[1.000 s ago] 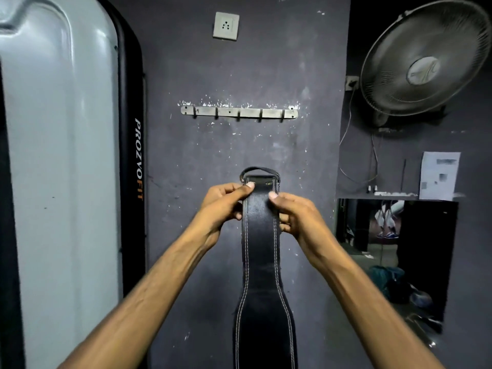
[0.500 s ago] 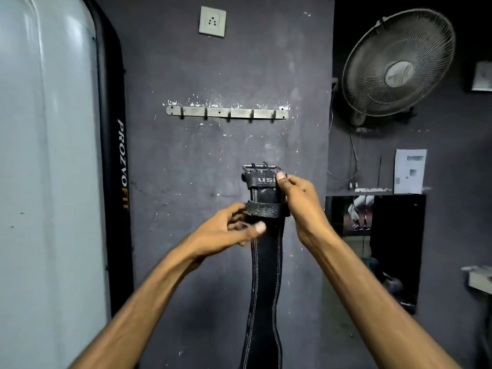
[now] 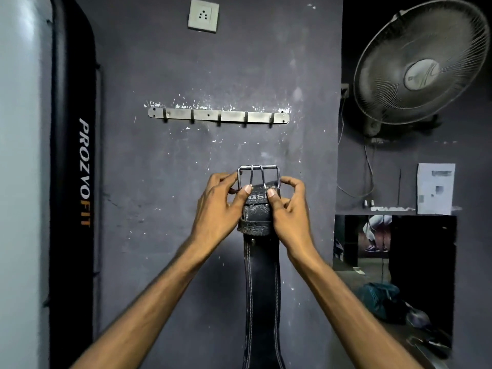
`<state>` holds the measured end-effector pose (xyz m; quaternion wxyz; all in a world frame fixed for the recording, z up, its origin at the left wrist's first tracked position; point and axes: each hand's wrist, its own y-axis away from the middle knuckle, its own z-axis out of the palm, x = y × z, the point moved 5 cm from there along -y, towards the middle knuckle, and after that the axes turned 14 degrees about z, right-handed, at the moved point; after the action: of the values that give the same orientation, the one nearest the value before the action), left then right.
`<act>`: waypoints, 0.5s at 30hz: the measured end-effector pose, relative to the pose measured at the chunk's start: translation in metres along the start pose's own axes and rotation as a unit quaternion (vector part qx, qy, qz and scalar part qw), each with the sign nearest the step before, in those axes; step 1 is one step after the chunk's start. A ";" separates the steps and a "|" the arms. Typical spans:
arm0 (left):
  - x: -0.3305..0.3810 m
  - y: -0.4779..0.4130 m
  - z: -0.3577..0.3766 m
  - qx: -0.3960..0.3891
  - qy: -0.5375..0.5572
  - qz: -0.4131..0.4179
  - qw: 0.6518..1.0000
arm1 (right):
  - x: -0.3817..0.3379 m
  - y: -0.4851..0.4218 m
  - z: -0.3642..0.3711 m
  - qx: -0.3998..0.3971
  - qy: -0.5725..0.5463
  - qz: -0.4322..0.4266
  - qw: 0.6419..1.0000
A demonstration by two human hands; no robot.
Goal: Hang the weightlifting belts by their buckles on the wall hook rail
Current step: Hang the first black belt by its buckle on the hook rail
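The black belt (image 3: pixel 262 288) hangs in the lower middle of the frame. Its long side runs straight up and down. The shiny buckle (image 3: pixel 258 177) is at the top end and points up. The rest of the belt drops down and goes off the bottom edge. It gets wider lower down, and it has white stitches along both sides.

The hook rail (image 3: pixel 218 117) sits on the grey wall (image 3: pixel 173 235), above the buckle and a bit to the left. It is a flat metal strip with five small hooks. The buckle is well apart from it, and only grey wall shows between them. A white socket (image 3: pixel 203 16) is at the top of the frame. A tall black pad (image 3: pixel 72 169) with big letters stands at the left. A round fan (image 3: pixel 422 65) is in the upper right, with a white paper (image 3: pixel 435 191) below it. A dark bag (image 3: pixel 378 299) lies on the floor at the lower right.

Both hands hold the top of the belt. The left hand (image 3: pixel 218 206) pinches the left side, with its thumb pressed on the front of the leather and its fingers curled by the buckle's left edge. The right hand (image 3: pixel 290 206) pinches the right side the same way.
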<state>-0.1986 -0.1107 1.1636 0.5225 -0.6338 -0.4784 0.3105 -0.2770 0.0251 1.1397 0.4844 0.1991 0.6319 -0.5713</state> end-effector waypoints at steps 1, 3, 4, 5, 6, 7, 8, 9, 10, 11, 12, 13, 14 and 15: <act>-0.005 -0.006 0.012 0.000 0.006 0.009 1.000 | 0.005 -0.015 -0.003 0.007 0.001 -0.014 1.000; -0.015 -0.019 0.036 -0.014 0.058 0.019 0.998 | 0.012 -0.044 -0.008 0.013 -0.008 -0.039 0.999; -0.020 -0.027 0.050 -0.023 0.092 0.014 0.995 | 0.016 -0.060 -0.011 0.012 -0.023 -0.049 0.998; -0.024 -0.034 0.063 -0.026 0.114 0.008 0.993 | 0.018 -0.074 -0.014 0.010 -0.038 -0.061 0.997; -0.027 -0.043 0.074 -0.022 0.119 0.007 0.993 | 0.019 -0.089 -0.018 0.012 -0.046 -0.077 0.996; -0.031 -0.051 0.082 -0.017 0.108 0.007 0.994 | 0.018 -0.102 -0.020 0.019 -0.046 -0.095 0.994; -0.034 -0.062 0.091 -0.013 0.087 0.010 0.996 | 0.016 -0.117 -0.024 0.030 -0.040 -0.116 0.992; -0.038 -0.076 0.098 -0.011 0.060 0.014 0.998 | 0.014 -0.132 -0.027 0.044 -0.029 -0.136 0.989; -0.042 -0.091 0.106 -0.010 0.028 0.024 0.999 | 0.011 -0.146 -0.030 0.058 -0.019 -0.153 0.986; -0.045 -0.107 0.113 -0.010 -0.008 0.036 0.999 | 0.008 -0.162 -0.032 0.068 -0.010 -0.165 0.984; -0.047 -0.123 0.118 -0.015 -0.042 0.043 0.998 | 0.004 -0.178 -0.033 0.077 -0.001 -0.173 0.982; -0.051 -0.140 0.125 -0.023 -0.072 0.044 0.996 | 0.000 -0.195 -0.034 0.082 0.009 -0.179 0.980; -0.054 -0.156 0.132 -0.030 -0.095 0.044 0.994 | -0.004 -0.212 -0.034 0.087 0.017 -0.184 0.979; -0.058 -0.172 0.138 -0.036 -0.118 0.042 0.992 | -0.011 -0.228 -0.035 0.089 0.019 -0.191 0.977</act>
<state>-0.3909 -0.1147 1.2869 0.4261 -0.6305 -0.5204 0.3874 -0.4691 -0.0011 1.2652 0.3342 0.1281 0.6142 -0.7033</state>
